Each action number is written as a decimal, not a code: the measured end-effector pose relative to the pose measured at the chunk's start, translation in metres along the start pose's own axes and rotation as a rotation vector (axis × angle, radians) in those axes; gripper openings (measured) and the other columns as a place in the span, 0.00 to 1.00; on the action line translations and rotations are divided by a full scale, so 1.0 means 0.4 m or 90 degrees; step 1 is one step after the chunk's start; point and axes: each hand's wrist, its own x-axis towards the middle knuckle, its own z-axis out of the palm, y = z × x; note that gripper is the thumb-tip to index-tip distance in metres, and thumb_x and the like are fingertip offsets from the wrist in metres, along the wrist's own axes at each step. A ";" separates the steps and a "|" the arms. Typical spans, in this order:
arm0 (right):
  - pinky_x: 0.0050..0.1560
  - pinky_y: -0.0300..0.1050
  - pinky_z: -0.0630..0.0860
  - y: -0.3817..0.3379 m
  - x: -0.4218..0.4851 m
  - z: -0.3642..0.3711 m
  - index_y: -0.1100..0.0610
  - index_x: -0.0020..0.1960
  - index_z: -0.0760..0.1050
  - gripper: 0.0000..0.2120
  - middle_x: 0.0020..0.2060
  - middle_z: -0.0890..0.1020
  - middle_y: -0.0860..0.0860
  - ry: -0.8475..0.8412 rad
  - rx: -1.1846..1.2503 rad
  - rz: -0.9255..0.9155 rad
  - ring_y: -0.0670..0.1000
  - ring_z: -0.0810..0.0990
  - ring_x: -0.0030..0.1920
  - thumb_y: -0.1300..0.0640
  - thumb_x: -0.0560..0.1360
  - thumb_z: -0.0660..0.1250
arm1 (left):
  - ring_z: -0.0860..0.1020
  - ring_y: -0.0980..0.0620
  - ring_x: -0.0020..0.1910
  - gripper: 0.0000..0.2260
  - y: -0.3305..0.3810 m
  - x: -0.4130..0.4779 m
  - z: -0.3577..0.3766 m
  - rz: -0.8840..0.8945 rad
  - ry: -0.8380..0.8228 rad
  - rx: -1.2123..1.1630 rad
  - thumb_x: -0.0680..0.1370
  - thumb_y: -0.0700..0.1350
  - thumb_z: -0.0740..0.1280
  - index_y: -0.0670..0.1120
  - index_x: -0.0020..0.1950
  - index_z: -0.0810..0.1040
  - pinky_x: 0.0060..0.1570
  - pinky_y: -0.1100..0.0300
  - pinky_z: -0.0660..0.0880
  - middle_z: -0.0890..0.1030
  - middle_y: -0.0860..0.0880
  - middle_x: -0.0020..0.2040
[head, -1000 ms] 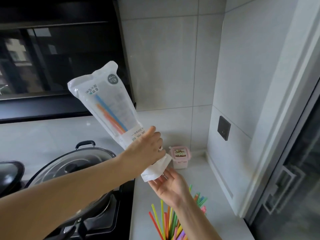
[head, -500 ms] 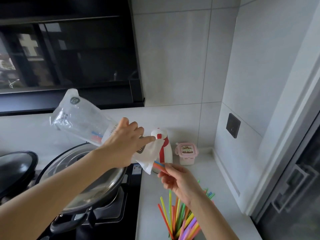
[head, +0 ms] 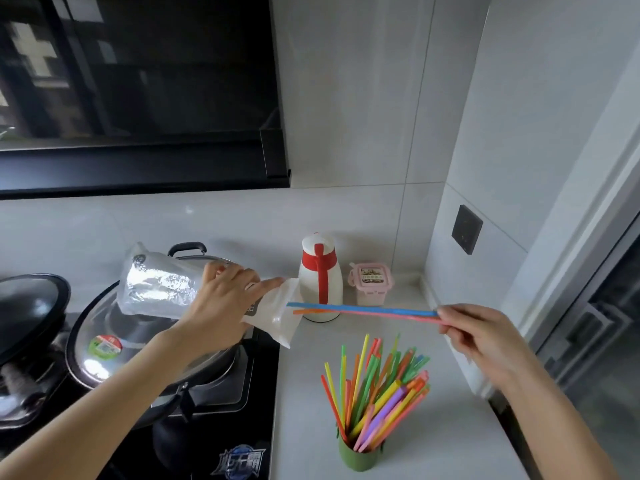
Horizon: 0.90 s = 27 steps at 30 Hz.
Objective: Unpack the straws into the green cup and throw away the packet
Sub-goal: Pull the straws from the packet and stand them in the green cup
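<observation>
My left hand [head: 221, 299] grips the clear plastic straw packet [head: 159, 289] around its middle, holding it almost level above the pan lid, its open mouth facing right. My right hand [head: 474, 330] pinches one end of a few straws [head: 363, 310], blue, pink and orange, drawn nearly clear of the packet; their far ends lie at its mouth. Below, on the white counter, the green cup [head: 356, 457] stands upright with several coloured straws fanned out of it.
A white jug with a red handle [head: 320, 278] and a small pink lidded box [head: 371, 284] stand at the back of the counter [head: 433, 445]. A lidded pan [head: 145, 344] and a dark pot [head: 27, 313] sit on the black hob at left. A wall with a socket [head: 467, 228] closes the right side.
My left hand lowered the packet from upright to nearly level. My right hand took hold of the straw ends at the packet's mouth and drew them out to the right.
</observation>
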 end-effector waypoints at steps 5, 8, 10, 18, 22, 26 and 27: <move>0.18 0.33 0.60 -0.041 -0.014 -0.122 0.68 0.40 0.80 0.04 0.25 0.74 0.57 0.019 -0.132 0.062 0.44 0.65 0.19 0.68 0.72 0.67 | 0.79 0.46 0.47 0.45 -0.029 -0.020 0.036 -0.020 -0.016 0.009 0.50 0.39 0.77 0.55 0.64 0.69 0.50 0.52 0.59 0.81 0.51 0.47; 0.18 0.35 0.60 -0.056 -0.031 -0.119 0.67 0.40 0.81 0.04 0.21 0.74 0.54 -0.026 -0.293 0.057 0.45 0.64 0.18 0.67 0.72 0.68 | 0.78 0.44 0.44 0.44 -0.026 -0.019 0.056 -0.008 -0.015 0.003 0.49 0.37 0.76 0.54 0.64 0.69 0.49 0.52 0.59 0.81 0.50 0.45; 0.19 0.35 0.61 -0.055 -0.038 -0.089 0.66 0.40 0.81 0.04 0.23 0.75 0.55 -0.051 -0.400 0.027 0.46 0.66 0.20 0.67 0.72 0.68 | 0.78 0.43 0.44 0.44 -0.016 -0.014 0.065 0.004 -0.003 -0.008 0.49 0.36 0.76 0.54 0.64 0.69 0.48 0.52 0.59 0.81 0.49 0.45; 0.32 0.34 0.74 -0.018 -0.016 0.060 0.62 0.38 0.81 0.07 0.30 0.82 0.51 -0.185 -0.766 -0.164 0.44 0.80 0.29 0.62 0.71 0.66 | 0.78 0.44 0.44 0.43 0.026 0.003 0.076 0.022 0.056 -0.051 0.51 0.40 0.78 0.54 0.64 0.69 0.46 0.53 0.58 0.81 0.49 0.46; 0.47 0.44 0.77 -0.015 -0.004 0.123 0.61 0.44 0.82 0.08 0.44 0.84 0.54 -0.259 -0.858 -0.221 0.52 0.82 0.45 0.62 0.73 0.63 | 0.77 0.44 0.45 0.41 0.035 -0.009 0.073 0.015 0.095 -0.102 0.53 0.42 0.78 0.54 0.64 0.68 0.47 0.53 0.59 0.81 0.49 0.47; 0.49 0.48 0.78 0.030 0.023 0.180 0.65 0.45 0.81 0.10 0.45 0.84 0.58 -0.353 -0.904 -0.216 0.55 0.82 0.46 0.65 0.73 0.62 | 0.76 0.43 0.47 0.36 0.041 -0.027 0.055 0.004 0.134 -0.153 0.57 0.45 0.71 0.54 0.65 0.67 0.48 0.50 0.63 0.80 0.49 0.47; 0.49 0.47 0.77 0.054 0.031 0.191 0.65 0.45 0.81 0.10 0.45 0.84 0.58 -0.364 -0.908 -0.216 0.55 0.81 0.46 0.65 0.73 0.61 | 0.75 0.44 0.48 0.34 0.043 -0.033 0.047 -0.004 0.144 -0.165 0.59 0.47 0.69 0.55 0.65 0.67 0.49 0.50 0.63 0.80 0.49 0.47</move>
